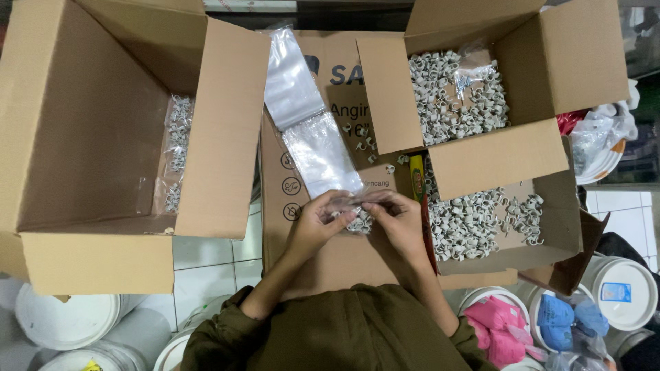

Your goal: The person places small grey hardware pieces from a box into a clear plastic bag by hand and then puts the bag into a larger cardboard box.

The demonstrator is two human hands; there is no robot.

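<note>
My left hand (317, 221) and my right hand (399, 218) together pinch a small clear plastic bag (359, 217) filled with small grey-white clips, held over a flat brown cardboard sheet (344, 254). A stack of empty clear plastic bags (309, 117) lies on the cardboard just beyond my hands. A few loose clips (363, 141) lie scattered beside it. To the right stands an open carton (522, 161) with a heap of the same clips (457, 93) inside, and more clips (474, 223) in a lower tray-like carton.
A large open carton (96, 137) on the left holds filled clear bags (175, 154) along its right wall. White plastic buckets (69, 323) stand on the tiled floor below; others at the right hold pink (498, 330) and blue (564, 319) bags. A yellow lighter-like stick (416, 177) lies near my right hand.
</note>
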